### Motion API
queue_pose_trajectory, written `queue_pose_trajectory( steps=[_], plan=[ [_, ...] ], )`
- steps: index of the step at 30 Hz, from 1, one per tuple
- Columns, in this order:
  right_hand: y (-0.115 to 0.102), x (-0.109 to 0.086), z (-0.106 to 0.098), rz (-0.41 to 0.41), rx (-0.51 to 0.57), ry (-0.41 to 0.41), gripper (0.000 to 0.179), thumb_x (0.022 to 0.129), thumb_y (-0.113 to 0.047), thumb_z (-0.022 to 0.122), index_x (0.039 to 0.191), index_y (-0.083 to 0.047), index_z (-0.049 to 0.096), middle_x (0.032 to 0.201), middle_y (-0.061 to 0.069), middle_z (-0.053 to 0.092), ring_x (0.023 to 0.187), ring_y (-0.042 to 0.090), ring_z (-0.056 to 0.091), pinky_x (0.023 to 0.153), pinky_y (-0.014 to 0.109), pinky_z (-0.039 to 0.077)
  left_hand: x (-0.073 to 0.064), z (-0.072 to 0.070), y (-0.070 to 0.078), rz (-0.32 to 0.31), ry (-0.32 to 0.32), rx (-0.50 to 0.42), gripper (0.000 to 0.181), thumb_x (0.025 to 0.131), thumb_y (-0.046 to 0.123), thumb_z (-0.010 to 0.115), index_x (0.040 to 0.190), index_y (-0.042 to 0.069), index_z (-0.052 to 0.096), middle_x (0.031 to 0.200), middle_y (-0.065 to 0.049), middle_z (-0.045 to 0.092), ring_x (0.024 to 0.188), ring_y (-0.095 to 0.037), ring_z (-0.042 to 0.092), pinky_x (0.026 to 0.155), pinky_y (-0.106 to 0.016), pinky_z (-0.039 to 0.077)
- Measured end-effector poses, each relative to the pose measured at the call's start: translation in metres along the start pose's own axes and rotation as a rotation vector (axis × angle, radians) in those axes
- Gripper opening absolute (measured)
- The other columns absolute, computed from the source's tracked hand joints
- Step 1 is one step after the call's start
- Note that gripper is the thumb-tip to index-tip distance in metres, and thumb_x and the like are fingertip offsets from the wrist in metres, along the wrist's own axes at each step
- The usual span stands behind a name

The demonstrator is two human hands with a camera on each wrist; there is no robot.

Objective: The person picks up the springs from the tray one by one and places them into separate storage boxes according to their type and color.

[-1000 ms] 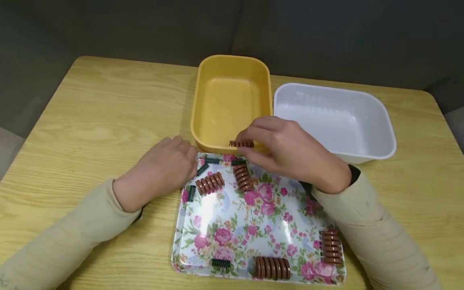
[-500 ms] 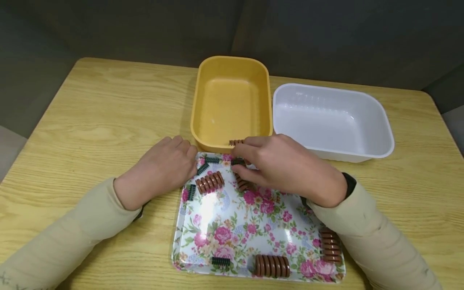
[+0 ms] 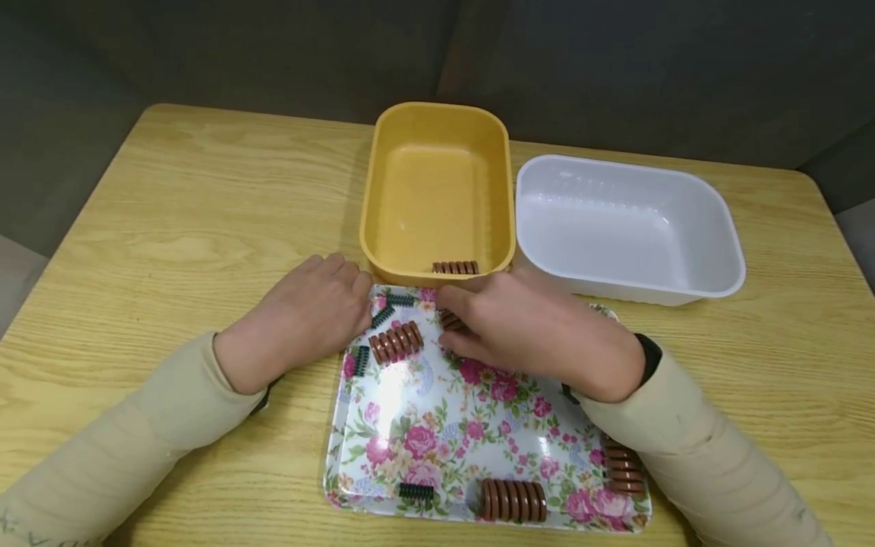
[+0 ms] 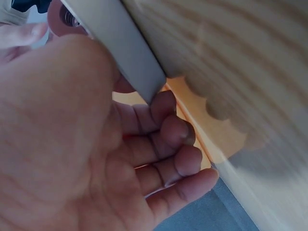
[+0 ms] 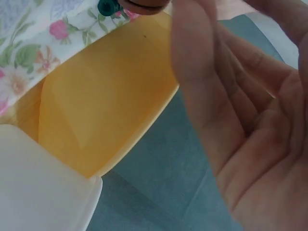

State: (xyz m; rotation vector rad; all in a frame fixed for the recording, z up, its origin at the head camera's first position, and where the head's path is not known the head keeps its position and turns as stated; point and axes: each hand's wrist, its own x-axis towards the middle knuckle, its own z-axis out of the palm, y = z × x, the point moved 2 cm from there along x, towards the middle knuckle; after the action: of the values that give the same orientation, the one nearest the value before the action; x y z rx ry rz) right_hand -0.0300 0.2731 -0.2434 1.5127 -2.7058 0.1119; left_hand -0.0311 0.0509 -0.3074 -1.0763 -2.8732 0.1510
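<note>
While the left hand (image 3: 304, 315) grips the tray (image 3: 472, 414), the right hand (image 3: 526, 323) pinches a spring (image 3: 451, 320).
Both hands: near the tray's far edge.

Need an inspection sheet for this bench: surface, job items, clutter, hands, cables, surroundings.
Surface: wood-grain table, floral tray on its near side.
Job items: four brown springs on the tray, one partly behind the right sleeve; another brown spring inside the yellow bin, by its near wall. At least four green springs on the tray. White bin right of the yellow one.
Clutter: nothing seen.
Hands: left hand at the tray's far left corner, grip unclear; right hand has fingers and thumb around a tray spring.
Cables: nothing seen.
Surroundings: dark panels behind the table.
</note>
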Motion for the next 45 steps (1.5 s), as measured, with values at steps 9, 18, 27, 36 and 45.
queue_pose_trajectory(
  steps=[9, 18, 27, 36, 45],
  plan=[
    [-0.005, -0.002, 0.007, 0.058, -0.004, -0.079, 0.029, 0.087, -0.032, 0.083, 0.084, -0.010, 0.064, 0.078, 0.000, 0.053, 0.066, 0.012, 0.053, 0.068, 0.032, 0.050, 0.000, -0.001, 0.000, 0.004, -0.016, -0.007, 0.027, 0.102, 0.024, 0.055, 0.083, 0.004, 0.055, 0.073, -0.006, 0.052, 0.070, -0.022, 0.046, 0.062, -0.033, 0.041],
    [-0.006, -0.001, 0.010, 0.118, 0.041, -0.086, 0.028, 0.085, -0.027, 0.084, 0.080, -0.008, 0.063, 0.082, 0.003, 0.054, 0.067, 0.013, 0.054, 0.068, 0.033, 0.052, 0.000, -0.001, 0.000, 0.009, -0.011, -0.014, 0.027, 0.102, 0.024, 0.055, 0.083, 0.004, 0.055, 0.073, -0.006, 0.053, 0.069, -0.022, 0.046, 0.062, -0.033, 0.041],
    [-0.007, 0.000, 0.010, 0.152, 0.092, -0.127, 0.027, 0.085, -0.024, 0.085, 0.080, -0.008, 0.063, 0.087, 0.004, 0.054, 0.069, 0.013, 0.053, 0.067, 0.031, 0.049, -0.001, -0.002, 0.000, 0.013, 0.007, -0.018, 0.026, 0.101, 0.022, 0.056, 0.082, 0.004, 0.056, 0.072, -0.006, 0.053, 0.069, -0.022, 0.046, 0.061, -0.033, 0.041],
    [-0.010, 0.000, 0.011, 0.123, 0.071, -0.120, 0.027, 0.087, -0.020, 0.080, 0.075, -0.011, 0.058, 0.081, 0.002, 0.049, 0.067, 0.012, 0.048, 0.065, 0.029, 0.044, -0.005, -0.002, 0.001, 0.002, 0.008, -0.030, 0.026, 0.100, 0.022, 0.056, 0.082, 0.004, 0.054, 0.073, -0.006, 0.052, 0.070, -0.022, 0.045, 0.062, -0.033, 0.041],
    [-0.008, -0.001, 0.011, 0.105, 0.101, -0.190, 0.015, 0.086, -0.015, 0.078, 0.084, -0.011, 0.064, 0.077, -0.001, 0.055, 0.063, 0.009, 0.050, 0.058, 0.023, 0.043, -0.003, -0.002, 0.001, -0.004, -0.012, -0.024, 0.027, 0.101, 0.022, 0.055, 0.082, 0.004, 0.054, 0.073, -0.006, 0.052, 0.070, -0.022, 0.045, 0.063, -0.033, 0.041]
  ],
)
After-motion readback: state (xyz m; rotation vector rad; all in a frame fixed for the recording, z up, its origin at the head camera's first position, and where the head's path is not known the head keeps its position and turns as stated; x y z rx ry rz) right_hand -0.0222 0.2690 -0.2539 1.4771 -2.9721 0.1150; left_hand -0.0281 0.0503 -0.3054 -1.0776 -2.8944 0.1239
